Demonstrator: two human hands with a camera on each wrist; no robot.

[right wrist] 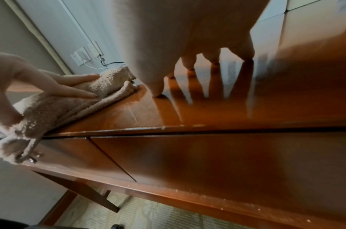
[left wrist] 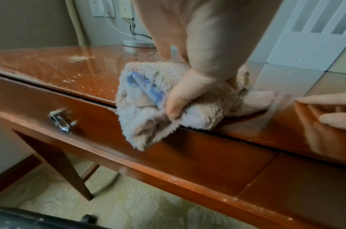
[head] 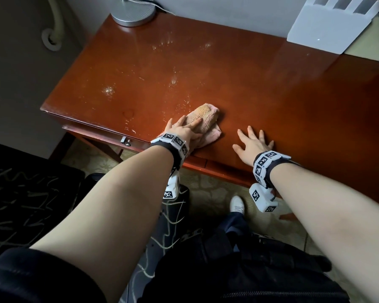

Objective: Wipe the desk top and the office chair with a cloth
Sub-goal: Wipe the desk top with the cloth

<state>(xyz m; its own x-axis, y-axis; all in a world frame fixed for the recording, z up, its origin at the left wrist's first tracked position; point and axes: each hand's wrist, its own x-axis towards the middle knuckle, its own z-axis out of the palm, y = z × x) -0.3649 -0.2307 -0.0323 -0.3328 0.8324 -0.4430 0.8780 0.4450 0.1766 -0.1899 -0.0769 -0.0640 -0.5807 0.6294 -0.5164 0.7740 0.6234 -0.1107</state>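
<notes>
Gripping the bunched terry cloth [head: 202, 121] overhanging the desk top [head: 271, 101] edge, your left hand [head: 185, 131] could sweep crumbs [head: 108, 90] floorward, while your flat, empty right hand [head: 253, 144] smears the gloss.

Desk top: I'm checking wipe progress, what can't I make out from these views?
- Desk top right end: cut off by the head view's edge.
- Surface under the cloth: covered by it and the left hand.
- Surface under the right hand: hidden by the flat palm.
- Back left corner: sits under the round metal base.
- Office chair: dark, only partly in frame; its state is unreadable.
</notes>
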